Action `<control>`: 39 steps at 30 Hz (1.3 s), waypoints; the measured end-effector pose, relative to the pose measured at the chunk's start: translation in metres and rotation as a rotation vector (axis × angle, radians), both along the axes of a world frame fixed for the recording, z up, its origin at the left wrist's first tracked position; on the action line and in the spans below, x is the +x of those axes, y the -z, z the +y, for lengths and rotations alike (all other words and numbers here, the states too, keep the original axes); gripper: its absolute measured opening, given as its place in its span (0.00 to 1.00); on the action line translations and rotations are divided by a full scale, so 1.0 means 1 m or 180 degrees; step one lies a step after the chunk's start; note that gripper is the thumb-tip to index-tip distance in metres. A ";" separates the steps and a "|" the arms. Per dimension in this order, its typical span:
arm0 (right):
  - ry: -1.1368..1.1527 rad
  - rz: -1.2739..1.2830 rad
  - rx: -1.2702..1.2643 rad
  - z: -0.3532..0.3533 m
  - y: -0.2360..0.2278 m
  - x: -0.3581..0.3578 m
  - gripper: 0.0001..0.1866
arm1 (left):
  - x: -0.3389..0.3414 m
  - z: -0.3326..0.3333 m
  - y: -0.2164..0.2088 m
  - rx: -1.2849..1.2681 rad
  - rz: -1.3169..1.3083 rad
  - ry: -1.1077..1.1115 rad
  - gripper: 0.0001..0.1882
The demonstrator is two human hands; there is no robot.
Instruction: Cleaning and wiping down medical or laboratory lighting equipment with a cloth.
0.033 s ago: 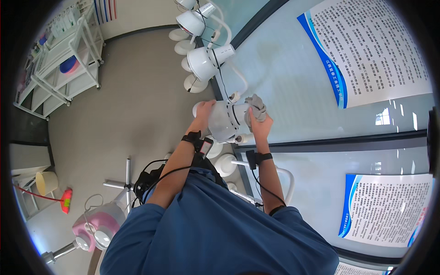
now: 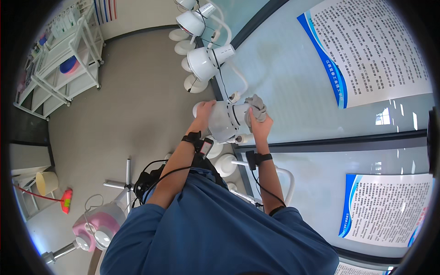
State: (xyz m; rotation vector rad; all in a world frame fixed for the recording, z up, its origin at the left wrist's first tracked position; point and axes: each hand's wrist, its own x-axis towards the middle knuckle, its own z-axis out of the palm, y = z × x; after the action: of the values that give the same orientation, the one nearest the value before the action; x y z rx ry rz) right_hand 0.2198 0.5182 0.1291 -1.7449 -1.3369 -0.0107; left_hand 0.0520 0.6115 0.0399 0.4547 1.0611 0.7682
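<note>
A white lamp head (image 2: 222, 123), wide at the left and narrow at the right, lies between my two hands. My left hand (image 2: 205, 112) is closed on its wide end, the fingers partly hidden behind the shell. At the narrow end, my right hand (image 2: 261, 126) grips a bunched grey cloth (image 2: 257, 105) that rests against the lamp. Dark bands ring the housing near its narrow part. Below the lamp, a white fitting with a cable (image 2: 244, 138) can be seen next to my right forearm.
More white lamps (image 2: 201, 63) stand in a row along the glass wall (image 2: 279, 68), their round bases (image 2: 195, 84) on the grey floor (image 2: 133, 87). A white trolley (image 2: 85, 55) is at the far left. A pink-and-white machine (image 2: 98, 222) and a red broom (image 2: 66, 200) are lower left.
</note>
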 end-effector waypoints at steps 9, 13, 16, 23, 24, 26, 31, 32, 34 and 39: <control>0.0414 0.0395 0.0385 -0.005 0.012 -0.021 0.15 | 0.001 -0.005 0.008 0.0038 -0.0058 -0.0063 0.21; 0.0545 0.0297 0.0341 -0.009 0.004 -0.025 0.14 | 0.002 -0.012 0.002 -0.0072 -0.0130 -0.0239 0.21; 0.0582 0.0439 0.0302 -0.011 0.001 -0.019 0.13 | 0.003 -0.013 -0.004 -0.0181 -0.0075 -0.0175 0.22; 0.0635 0.0327 0.0676 -0.009 -0.001 -0.018 0.13 | 0.001 -0.009 0.006 0.0018 -0.0091 -0.0075 0.22; 0.0731 0.0235 0.0505 -0.010 0.004 -0.012 0.14 | 0.002 -0.010 0.000 0.0068 -0.0032 -0.0084 0.22; 0.0815 0.0140 0.0331 -0.014 0.012 -0.004 0.14 | 0.004 -0.013 -0.008 0.0115 0.0023 -0.0105 0.23; 0.0166 -0.1545 0.0419 -0.021 0.008 -0.020 0.16 | 0.008 -0.015 0.000 0.0328 0.0389 -0.0221 0.25; 0.0149 -0.1540 0.0418 -0.023 0.005 -0.020 0.16 | 0.010 -0.016 0.004 0.0322 0.0394 -0.0237 0.25; -0.0521 -0.2265 -0.0109 -0.025 -0.002 -0.016 0.23 | 0.011 -0.015 0.013 0.0398 0.0530 -0.0221 0.27; -0.0754 -0.2524 -0.0692 0.006 -0.023 -0.016 0.23 | 0.021 -0.016 0.013 0.0398 0.0708 -0.0134 0.30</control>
State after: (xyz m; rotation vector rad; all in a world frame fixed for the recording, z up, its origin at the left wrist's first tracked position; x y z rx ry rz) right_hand 0.2036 0.5241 0.1524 -1.8218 -2.1758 -0.4837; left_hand 0.0726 0.5954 0.0274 0.6374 1.2367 0.8383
